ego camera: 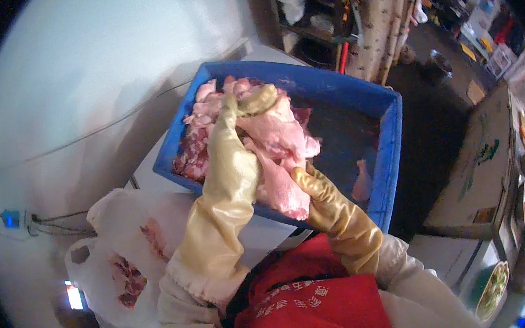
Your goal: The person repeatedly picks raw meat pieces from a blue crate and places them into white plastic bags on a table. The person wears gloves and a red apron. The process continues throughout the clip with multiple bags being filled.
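Observation:
Both my hands wear long yellowish rubber gloves. My left hand [256, 102] curls over the far end of pale raw poultry pieces [280, 131]. My right hand [315, 190] grips the near side, its thumb against a raw poultry leg [279, 181] that hangs toward me. These pieces are held above a blue plastic tub [329, 74]. Beneath and left of them, a heap of raw meat pieces [195, 154] fills the tub's left side. A single drumstick [362, 183] lies by the right wall. My left forearm hides part of the heap.
The tub rests on a white surface [262, 237] beside a wall [91, 62]. A white plastic bag [104, 317] with meat showing through stands at left. Wooden poles [372, 20] rise behind the tub. At right are a cardboard box [473, 158] and a bowl of green pieces [493, 291].

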Tool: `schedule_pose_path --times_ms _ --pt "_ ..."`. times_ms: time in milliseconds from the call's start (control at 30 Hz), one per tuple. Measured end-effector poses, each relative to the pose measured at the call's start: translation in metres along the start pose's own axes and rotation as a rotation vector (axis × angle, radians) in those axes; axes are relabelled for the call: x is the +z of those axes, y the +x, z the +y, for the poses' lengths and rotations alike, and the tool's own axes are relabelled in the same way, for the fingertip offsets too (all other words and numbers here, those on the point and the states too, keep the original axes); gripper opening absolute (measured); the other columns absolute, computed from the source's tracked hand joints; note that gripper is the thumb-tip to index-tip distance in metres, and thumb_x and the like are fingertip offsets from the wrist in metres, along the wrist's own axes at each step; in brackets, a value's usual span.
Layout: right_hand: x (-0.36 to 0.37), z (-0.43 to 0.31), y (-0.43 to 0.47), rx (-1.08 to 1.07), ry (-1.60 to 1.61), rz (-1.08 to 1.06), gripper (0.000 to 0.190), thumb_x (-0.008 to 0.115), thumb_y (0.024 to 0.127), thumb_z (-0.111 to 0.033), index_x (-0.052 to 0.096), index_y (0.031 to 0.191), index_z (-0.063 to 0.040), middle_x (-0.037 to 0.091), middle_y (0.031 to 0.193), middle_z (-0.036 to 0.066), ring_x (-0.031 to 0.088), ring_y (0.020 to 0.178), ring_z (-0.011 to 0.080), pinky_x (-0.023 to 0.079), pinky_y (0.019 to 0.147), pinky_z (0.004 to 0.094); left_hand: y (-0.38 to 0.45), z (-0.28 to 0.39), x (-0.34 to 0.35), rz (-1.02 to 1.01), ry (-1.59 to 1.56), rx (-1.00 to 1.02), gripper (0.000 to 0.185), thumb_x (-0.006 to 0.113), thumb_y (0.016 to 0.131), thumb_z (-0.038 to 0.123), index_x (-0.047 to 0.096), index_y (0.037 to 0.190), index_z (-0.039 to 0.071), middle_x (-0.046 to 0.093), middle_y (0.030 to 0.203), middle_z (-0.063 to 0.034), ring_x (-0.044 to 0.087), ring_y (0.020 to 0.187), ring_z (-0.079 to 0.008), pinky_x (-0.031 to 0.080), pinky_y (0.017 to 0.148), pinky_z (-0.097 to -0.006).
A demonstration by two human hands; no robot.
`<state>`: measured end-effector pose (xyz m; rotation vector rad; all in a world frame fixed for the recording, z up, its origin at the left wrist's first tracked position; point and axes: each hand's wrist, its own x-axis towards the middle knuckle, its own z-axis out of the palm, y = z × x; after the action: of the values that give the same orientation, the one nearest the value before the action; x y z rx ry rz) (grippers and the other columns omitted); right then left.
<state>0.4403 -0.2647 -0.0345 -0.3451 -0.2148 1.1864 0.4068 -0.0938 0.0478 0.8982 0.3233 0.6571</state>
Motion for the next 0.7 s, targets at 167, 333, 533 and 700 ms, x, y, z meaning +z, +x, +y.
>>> schedule_pose_path --times_ms 167,333,533,700 --pt "0.011 0.007 -0.006 -0.057 -0.163 0.026 0.037 0.081 0.107 -0.022 0.069 0.140 -0.011 0.077 0.129 0.005 0.076 0.112 0.0192 0.063 0.097 0.0380 0.012 0.094 -0.025 0.078 -0.057 0.209 0.057 0.048 0.121 0.045 0.077 0.120 -0.004 0.081 0.123 -0.0179 0.075 0.118 -0.0286 0.055 0.115 -0.0448" --pt "0.022 0.005 0.009 -0.157 -0.127 0.074 0.035 0.078 0.110 -0.031 0.068 0.140 -0.015 0.076 0.128 0.005 0.074 0.117 0.0241 0.064 0.100 0.0449 -0.021 0.157 -0.027 -0.054 0.514 0.317 0.054 0.062 0.117 0.046 0.079 0.118 -0.005 0.075 0.080 -0.0076 0.074 0.082 -0.0187 0.060 0.088 -0.0340" --pt "0.132 0.024 0.067 -0.260 -0.321 -0.115 0.038 0.076 0.111 -0.021 0.066 0.146 -0.009 0.072 0.143 0.008 0.070 0.129 0.0226 0.057 0.114 0.0446 -0.087 0.214 -0.058 -0.247 0.835 0.095 0.041 0.061 0.119 0.039 0.077 0.131 0.004 0.065 0.074 -0.0027 0.062 0.067 -0.0107 0.052 0.067 -0.0287" --pt "0.213 0.098 0.093 -0.220 -0.434 -0.172 0.024 0.077 0.110 -0.013 0.075 0.133 -0.006 0.079 0.123 0.004 0.073 0.108 0.0133 0.061 0.096 0.0317 -0.135 0.283 -0.097 -0.215 0.952 0.240 0.058 0.069 0.112 0.051 0.071 0.137 -0.001 0.061 0.072 0.0014 0.053 0.058 -0.0091 0.044 0.059 -0.0266"
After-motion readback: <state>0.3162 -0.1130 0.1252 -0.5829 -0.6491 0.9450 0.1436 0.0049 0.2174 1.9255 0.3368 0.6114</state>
